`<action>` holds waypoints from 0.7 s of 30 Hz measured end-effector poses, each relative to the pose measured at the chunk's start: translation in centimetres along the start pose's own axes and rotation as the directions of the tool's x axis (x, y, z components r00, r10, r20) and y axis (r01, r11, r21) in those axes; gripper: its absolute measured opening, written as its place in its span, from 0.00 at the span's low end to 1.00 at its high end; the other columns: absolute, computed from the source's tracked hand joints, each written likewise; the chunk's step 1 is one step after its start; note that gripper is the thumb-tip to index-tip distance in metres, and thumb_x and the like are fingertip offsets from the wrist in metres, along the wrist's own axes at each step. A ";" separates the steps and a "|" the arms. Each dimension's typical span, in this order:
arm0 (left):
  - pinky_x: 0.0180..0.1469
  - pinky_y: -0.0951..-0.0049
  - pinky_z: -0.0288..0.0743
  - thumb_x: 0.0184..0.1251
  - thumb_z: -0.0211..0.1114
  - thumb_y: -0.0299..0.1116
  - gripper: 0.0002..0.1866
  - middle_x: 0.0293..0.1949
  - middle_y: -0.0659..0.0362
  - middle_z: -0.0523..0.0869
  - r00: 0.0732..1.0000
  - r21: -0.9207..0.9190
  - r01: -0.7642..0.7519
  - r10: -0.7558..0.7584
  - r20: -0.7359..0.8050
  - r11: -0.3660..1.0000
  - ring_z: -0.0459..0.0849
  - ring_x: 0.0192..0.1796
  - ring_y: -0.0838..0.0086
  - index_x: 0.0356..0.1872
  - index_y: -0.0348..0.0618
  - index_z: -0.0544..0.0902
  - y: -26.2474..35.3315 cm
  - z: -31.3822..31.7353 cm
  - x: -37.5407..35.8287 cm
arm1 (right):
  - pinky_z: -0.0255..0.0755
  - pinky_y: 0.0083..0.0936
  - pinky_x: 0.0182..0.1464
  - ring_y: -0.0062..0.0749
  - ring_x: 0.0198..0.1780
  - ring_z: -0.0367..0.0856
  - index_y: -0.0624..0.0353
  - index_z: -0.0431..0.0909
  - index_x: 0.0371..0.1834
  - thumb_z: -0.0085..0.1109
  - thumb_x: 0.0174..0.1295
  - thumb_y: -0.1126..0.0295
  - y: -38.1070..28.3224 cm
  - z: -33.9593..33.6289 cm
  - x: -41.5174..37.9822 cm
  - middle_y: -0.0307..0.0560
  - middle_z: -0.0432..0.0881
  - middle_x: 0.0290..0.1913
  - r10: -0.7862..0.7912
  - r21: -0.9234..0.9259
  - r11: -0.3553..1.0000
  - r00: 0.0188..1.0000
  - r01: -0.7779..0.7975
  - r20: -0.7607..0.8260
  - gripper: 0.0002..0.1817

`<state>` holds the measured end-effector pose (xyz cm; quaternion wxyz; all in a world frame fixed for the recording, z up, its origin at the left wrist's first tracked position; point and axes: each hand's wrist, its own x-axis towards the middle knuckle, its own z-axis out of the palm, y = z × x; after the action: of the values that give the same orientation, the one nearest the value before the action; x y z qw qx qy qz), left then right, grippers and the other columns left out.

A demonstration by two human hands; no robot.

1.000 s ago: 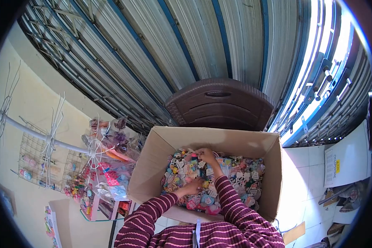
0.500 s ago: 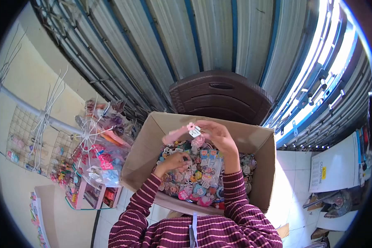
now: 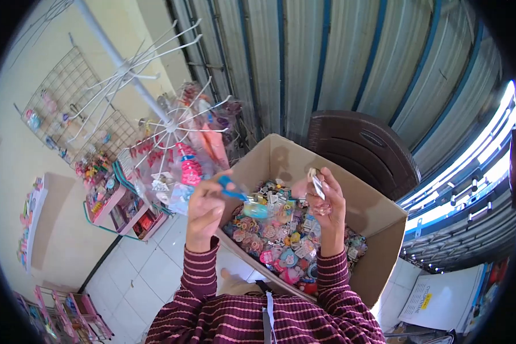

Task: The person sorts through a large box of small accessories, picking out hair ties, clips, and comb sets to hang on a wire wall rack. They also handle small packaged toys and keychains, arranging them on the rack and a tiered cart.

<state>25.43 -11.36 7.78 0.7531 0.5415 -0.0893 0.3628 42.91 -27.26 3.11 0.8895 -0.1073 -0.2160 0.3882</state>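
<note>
My left hand [image 3: 204, 211] is raised over the left rim of the cardboard box [image 3: 258, 155]. It grips a blue hair accessory [image 3: 233, 190] with a pale turquoise part hanging below; motion blurs its exact kind. Above the box's middle, the fingers of my right hand [image 3: 331, 202] close round a pink headband [image 3: 300, 188] with a white tag [image 3: 318, 188]. Part of the headband is hidden by my fingers. Below both hands, a heap of small colourful accessories [image 3: 281, 246], some in clear packets, fills the bottom of the box.
Behind the box stands a brown plastic chair [image 3: 361, 149] against a corrugated metal shutter [image 3: 338, 51]. At left, a white display rack [image 3: 171, 127] carries packaged goods. A pink shelf [image 3: 120, 206] and a wire grid [image 3: 69, 86] are beyond it. A white carton [image 3: 441, 298] is at right.
My left hand has risen from the heap and moved left with the blue hair accessory. My right hand has lowered the pink headband slightly. The view has turned left.
</note>
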 end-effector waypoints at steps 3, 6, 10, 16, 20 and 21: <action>0.56 0.66 0.52 0.42 0.60 0.29 0.24 0.48 0.50 0.69 0.970 0.057 -0.244 0.244 0.007 0.968 0.66 0.53 0.64 0.45 0.41 0.67 4.1 -1.2 -1.8 | 0.69 0.11 0.28 0.24 0.33 0.72 0.63 0.65 0.38 0.52 0.44 0.78 2.3 5.8 1.2 0.40 0.66 0.27 0.104 -0.064 0.993 0.991 -0.099 0.080 0.15; 0.49 0.68 0.61 0.43 0.59 0.32 0.26 0.48 0.50 0.69 0.874 0.220 -0.417 0.455 -0.168 0.882 0.69 0.48 0.65 0.49 0.41 0.65 8.0 -3.0 -3.7 | 0.67 0.09 0.36 0.17 0.26 0.68 0.61 0.66 0.32 0.54 0.41 0.80 5.7 10.8 2.4 0.37 0.65 0.26 0.181 -0.149 0.978 0.948 -0.146 0.260 0.13; 0.29 0.83 0.60 0.50 0.53 0.55 0.33 0.48 0.52 0.70 0.904 0.342 -0.047 0.186 -0.386 0.938 0.68 0.29 0.80 0.49 0.35 0.66 11.4 -8.3 -7.0 | 0.49 0.08 0.23 0.09 0.20 0.56 0.59 0.69 0.28 0.60 0.40 0.81 12.7 17.7 3.4 0.31 0.65 0.22 0.381 -0.611 0.791 0.750 0.039 0.541 0.12; 0.50 0.69 0.63 0.52 0.46 0.60 0.34 0.50 0.48 0.69 0.887 -0.133 -0.109 0.036 -0.460 0.985 0.70 0.50 0.66 0.44 0.34 0.69 14.3 -14.5 -13.8 | 0.55 0.09 0.24 0.09 0.21 0.62 0.59 0.70 0.27 0.58 0.42 0.80 27.9 20.3 2.5 0.31 0.69 0.21 0.579 -0.682 0.715 0.413 0.157 0.703 0.09; 0.45 0.72 0.65 0.62 0.44 0.44 0.17 0.34 0.57 0.73 0.682 0.046 -0.183 0.160 -0.714 0.982 0.71 0.45 0.71 0.31 0.39 0.71 17.0 -19.2 -17.2 | 0.54 0.07 0.27 0.09 0.20 0.58 0.58 0.65 0.33 0.58 0.42 0.80 36.4 20.0 0.6 0.29 0.63 0.19 0.662 -0.711 0.695 0.485 -0.109 0.572 0.15; 0.42 0.73 0.65 0.62 0.45 0.42 0.15 0.31 0.60 0.72 0.650 0.180 -0.134 0.224 -0.726 0.974 0.71 0.42 0.73 0.30 0.40 0.70 17.9 -20.1 -17.7 | 0.54 0.07 0.27 0.09 0.20 0.57 0.58 0.65 0.33 0.58 0.42 0.80 38.4 19.9 0.2 0.29 0.63 0.19 0.637 -0.677 0.707 0.599 -0.205 0.485 0.16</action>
<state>-4.01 1.07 3.92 0.6533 0.3761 0.1919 0.6284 9.04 -0.73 6.96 0.5441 -0.2586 -0.5997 0.5267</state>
